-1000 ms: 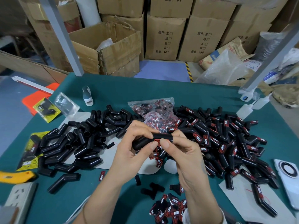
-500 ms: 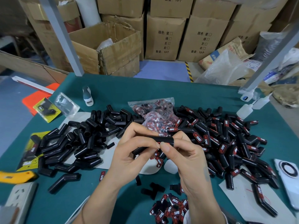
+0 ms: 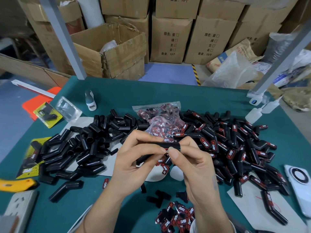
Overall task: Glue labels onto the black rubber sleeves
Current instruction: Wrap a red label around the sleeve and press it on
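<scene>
Both forearms are reaching up from the bottom edge and meeting over the middle of the green table [image 3: 168,96], wrists bent so the palms are facing each other. The left hand [image 3: 134,158] is curling round a black rubber sleeve [image 3: 168,145], its index finger arching over the top and its thumb pressing in from below, with the sleeve lying roughly level across the fingertips. The right hand [image 3: 193,163] is gripping the same sleeve at its right end, fingers wrapping behind it while the thumb is pushing against the near face, right beside the left thumb. A sliver of red label [image 3: 166,149] is peeking out between the two thumb tips, pinned against the sleeve; how much of it is stuck down I cannot tell.

The held sleeve is hovering above the table, clear of the heaps. To the left, a pile of plain sleeves [image 3: 80,148] is lying partly on white paper, and to the right a pile of labelled sleeves [image 3: 235,145] is spreading towards a white phone [image 3: 299,185] at the table's edge. A clear bag of labels [image 3: 158,118] is sitting just beyond the hands, and loose labels [image 3: 176,217] are lying near the bottom edge between the forearms. White glue bottles [image 3: 254,114] are lying at the far right of the table
</scene>
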`<state>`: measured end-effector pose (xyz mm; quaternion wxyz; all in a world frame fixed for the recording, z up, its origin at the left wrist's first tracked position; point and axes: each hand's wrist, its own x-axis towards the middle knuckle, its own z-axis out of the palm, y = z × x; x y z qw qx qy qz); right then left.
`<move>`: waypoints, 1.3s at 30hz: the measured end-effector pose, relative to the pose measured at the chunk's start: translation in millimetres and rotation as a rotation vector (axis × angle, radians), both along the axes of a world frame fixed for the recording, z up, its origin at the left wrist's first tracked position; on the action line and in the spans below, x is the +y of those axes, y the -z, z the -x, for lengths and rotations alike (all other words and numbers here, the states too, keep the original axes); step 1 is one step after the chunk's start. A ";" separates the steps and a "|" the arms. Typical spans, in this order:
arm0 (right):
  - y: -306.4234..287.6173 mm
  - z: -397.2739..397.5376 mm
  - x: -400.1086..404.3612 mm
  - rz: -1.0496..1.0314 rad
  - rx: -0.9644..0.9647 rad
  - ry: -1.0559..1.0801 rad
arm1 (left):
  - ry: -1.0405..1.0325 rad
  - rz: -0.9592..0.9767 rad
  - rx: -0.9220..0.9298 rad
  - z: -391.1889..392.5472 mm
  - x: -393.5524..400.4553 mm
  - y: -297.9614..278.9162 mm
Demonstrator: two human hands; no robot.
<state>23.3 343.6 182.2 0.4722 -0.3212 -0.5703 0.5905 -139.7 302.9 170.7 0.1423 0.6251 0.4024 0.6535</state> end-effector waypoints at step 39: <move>-9.4 0.6 -4.1 -0.147 -0.113 -0.026 | 0.088 0.030 0.145 7.1 -0.1 -0.1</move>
